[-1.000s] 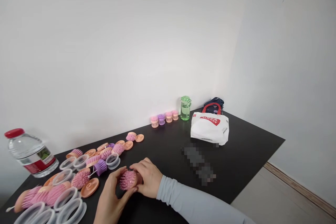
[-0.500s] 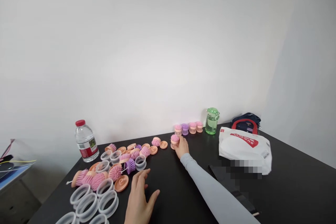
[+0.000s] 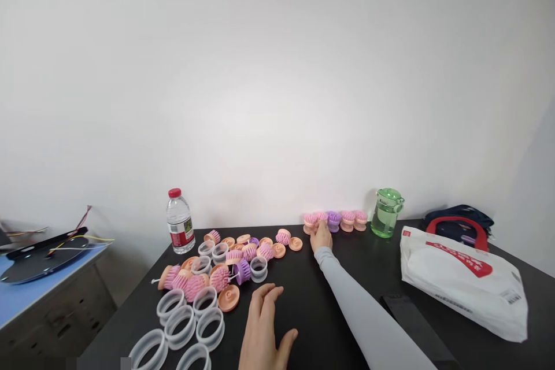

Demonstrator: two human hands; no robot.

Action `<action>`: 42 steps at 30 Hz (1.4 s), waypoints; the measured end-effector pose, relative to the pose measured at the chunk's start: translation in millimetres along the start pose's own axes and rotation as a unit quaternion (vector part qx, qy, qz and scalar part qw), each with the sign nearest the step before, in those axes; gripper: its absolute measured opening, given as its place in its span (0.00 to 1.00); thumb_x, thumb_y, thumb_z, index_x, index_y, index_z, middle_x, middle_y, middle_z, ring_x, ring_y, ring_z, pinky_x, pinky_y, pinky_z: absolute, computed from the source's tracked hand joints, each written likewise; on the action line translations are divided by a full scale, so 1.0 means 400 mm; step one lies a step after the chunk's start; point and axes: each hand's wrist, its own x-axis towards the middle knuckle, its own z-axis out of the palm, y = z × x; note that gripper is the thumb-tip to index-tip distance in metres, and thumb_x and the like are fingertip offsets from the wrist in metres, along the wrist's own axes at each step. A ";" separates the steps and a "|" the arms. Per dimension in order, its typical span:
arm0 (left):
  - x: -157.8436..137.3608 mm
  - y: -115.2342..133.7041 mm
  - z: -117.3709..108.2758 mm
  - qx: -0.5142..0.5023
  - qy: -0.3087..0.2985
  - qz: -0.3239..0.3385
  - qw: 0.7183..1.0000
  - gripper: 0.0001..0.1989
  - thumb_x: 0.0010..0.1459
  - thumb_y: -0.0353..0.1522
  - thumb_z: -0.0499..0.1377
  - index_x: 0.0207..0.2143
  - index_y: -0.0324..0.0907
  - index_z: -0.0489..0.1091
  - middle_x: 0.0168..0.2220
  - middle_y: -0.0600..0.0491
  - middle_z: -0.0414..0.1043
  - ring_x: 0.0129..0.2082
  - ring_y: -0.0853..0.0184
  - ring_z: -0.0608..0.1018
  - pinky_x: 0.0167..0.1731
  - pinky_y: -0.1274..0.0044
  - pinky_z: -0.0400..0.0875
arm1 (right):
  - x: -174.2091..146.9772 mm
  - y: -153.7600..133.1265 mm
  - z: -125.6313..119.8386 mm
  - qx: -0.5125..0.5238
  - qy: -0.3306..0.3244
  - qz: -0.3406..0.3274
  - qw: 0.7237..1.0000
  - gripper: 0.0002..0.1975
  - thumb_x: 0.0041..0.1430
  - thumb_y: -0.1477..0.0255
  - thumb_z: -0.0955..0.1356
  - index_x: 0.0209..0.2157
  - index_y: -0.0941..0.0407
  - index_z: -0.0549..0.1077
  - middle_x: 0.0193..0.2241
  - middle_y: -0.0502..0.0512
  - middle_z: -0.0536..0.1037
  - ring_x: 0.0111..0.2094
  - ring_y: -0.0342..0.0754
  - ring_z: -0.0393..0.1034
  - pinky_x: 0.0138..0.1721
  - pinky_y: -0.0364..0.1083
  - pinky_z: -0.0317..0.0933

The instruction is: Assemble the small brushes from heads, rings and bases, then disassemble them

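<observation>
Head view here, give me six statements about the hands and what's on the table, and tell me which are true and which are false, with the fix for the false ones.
1. The right hand is at the left end of the row of brushes by the wall. True.
2. The left hand holds a clear ring. False: its fingers are spread and nothing shows in it.
3. The green jug stands to the right of that row. True.
4. Every brush in that row has purple bristles. False: only the purple brush does; the others are pink.
5. The red-capped bottle stands upright. True.
6. The white bag lies left of the bottle. False: it lies far to its right, past the jug.
</observation>
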 end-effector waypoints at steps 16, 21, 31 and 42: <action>0.034 0.017 -0.075 0.024 0.001 -0.013 1.000 0.23 0.52 0.28 0.57 0.52 0.46 0.64 0.54 0.44 0.62 0.55 0.52 0.69 0.50 0.57 0.71 | -0.152 -0.147 -0.031 0.001 -0.152 -0.094 0.984 0.09 0.65 0.71 0.67 0.45 0.59 0.71 0.42 0.55 0.75 0.42 0.50 0.72 0.44 0.54 0.68; 0.046 0.014 -0.086 0.019 0.006 -0.022 1.000 0.21 0.52 0.28 0.57 0.50 0.45 0.64 0.52 0.44 0.63 0.54 0.51 0.69 0.48 0.56 0.71 | -0.247 -0.142 -0.123 0.075 -0.174 -0.118 0.975 0.07 0.59 0.81 0.65 0.31 0.56 0.72 0.30 0.50 0.75 0.34 0.48 0.72 0.39 0.47 0.66; 0.026 0.030 -0.059 0.015 -0.103 0.000 0.995 0.28 0.38 0.21 0.62 0.45 0.47 0.71 0.46 0.50 0.72 0.48 0.54 0.73 0.49 0.60 0.68 | -0.389 -0.188 -0.238 0.195 -0.252 -0.169 0.933 0.09 0.47 0.82 0.69 0.26 0.53 0.74 0.29 0.47 0.77 0.30 0.46 0.73 0.34 0.43 0.67; 0.044 0.017 -0.076 -0.017 -0.001 -0.065 0.998 0.20 0.44 0.23 0.56 0.43 0.42 0.65 0.39 0.50 0.72 0.42 0.59 0.76 0.45 0.66 0.69 | -0.241 -0.282 -0.113 0.161 -0.224 -0.223 0.935 0.26 0.47 0.86 0.69 0.48 0.52 0.73 0.48 0.56 0.75 0.50 0.53 0.67 0.48 0.52 0.65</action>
